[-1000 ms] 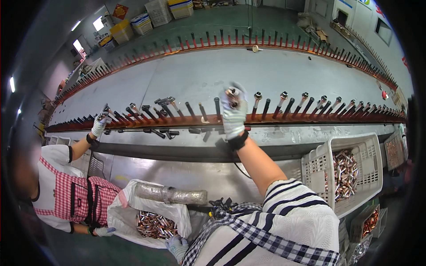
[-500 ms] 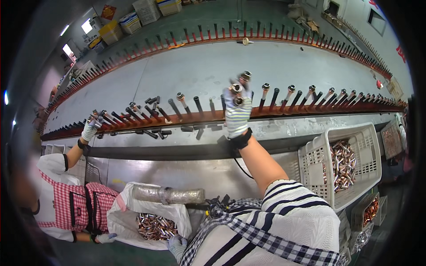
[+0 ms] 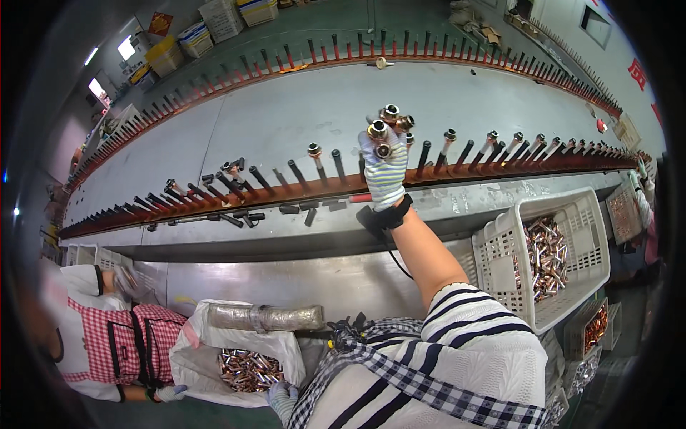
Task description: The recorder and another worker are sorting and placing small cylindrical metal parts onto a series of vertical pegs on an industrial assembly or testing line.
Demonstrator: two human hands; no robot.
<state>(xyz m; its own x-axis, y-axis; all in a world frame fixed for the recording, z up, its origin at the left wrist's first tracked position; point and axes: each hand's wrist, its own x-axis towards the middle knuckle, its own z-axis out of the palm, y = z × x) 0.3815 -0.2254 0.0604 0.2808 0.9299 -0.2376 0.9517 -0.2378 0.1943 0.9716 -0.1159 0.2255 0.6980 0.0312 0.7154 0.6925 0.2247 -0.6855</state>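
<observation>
My right hand (image 3: 386,168), in a striped glove, is raised over the near row of pegs. Its fingers are closed round several shiny metal tube pieces (image 3: 389,129) with round open ends. Dark-tipped pegs (image 3: 299,174) stand beside and behind it, some carrying similar metal pieces (image 3: 314,150). Low down, my left hand (image 3: 283,400), also gloved, grips the near right edge of a white sack (image 3: 189,357). Loose copper and silver tube pieces (image 3: 249,370) lie inside the sack.
A long grey table (image 3: 286,100) lies inside the looping peg line. Dark tubes (image 3: 246,218) are scattered by the near rail. A white crate (image 3: 500,264) of metal pieces stands at right. A plastic-wrapped roll (image 3: 264,317) lies across the sack. A co-worker's checked apron (image 3: 118,343) shows at left.
The near pegs have shifted right past my right hand, which still holds its metal pieces. The co-worker's raised hand has drawn back from the pegs. My left hand stays at the sack.
</observation>
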